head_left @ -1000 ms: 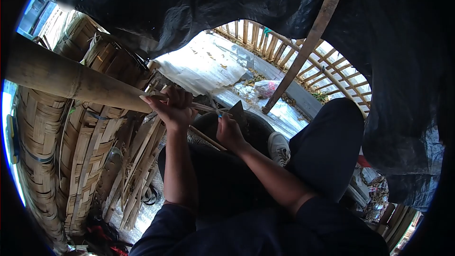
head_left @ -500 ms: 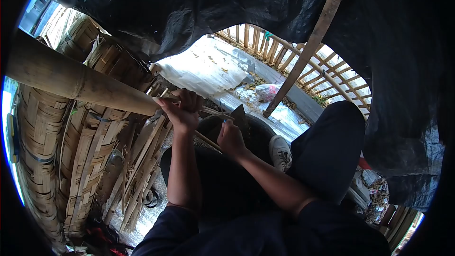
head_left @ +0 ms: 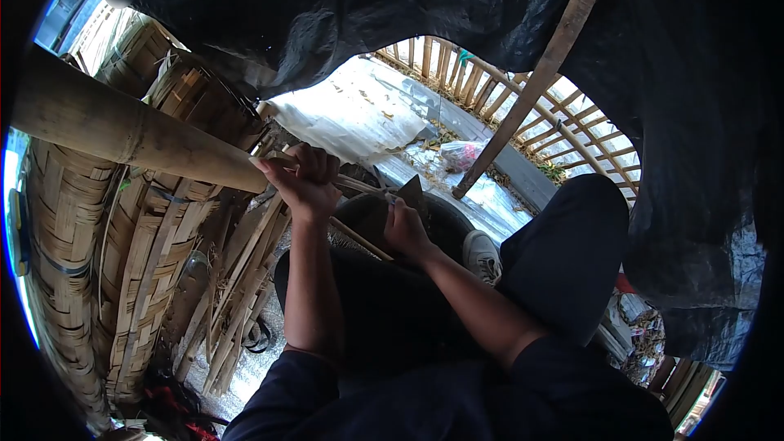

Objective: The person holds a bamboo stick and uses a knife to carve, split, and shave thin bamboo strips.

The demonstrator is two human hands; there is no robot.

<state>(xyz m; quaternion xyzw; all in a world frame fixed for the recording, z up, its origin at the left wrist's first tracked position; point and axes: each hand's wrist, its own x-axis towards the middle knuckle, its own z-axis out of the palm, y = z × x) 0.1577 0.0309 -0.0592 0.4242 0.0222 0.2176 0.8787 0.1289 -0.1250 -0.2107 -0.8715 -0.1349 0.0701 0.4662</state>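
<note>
My left hand (head_left: 300, 184) is wrapped round a thin pale bamboo strip (head_left: 354, 184), just off the end of a thick bamboo pole (head_left: 175, 149). The strip runs rightward from the fist to my right hand (head_left: 404, 227). The fingers of my right hand are pinched round something small and pale at the strip's far end; what it is cannot be made out. Behind that hand a dark pointed blade-like piece (head_left: 413, 193) stands up in front of a dark round container (head_left: 449, 214).
Woven bamboo rolls (head_left: 69, 253) stand at the left, with loose bamboo strips (head_left: 237, 294) beside them. A wooden post (head_left: 535, 82) slants down from the black sheet (head_left: 686, 155). My shoe (head_left: 482, 256) and bent knee are at the right.
Over the last second my left hand moved right, then back left and slightly up. My right hand shifted a little to the right and stayed pinched.
</note>
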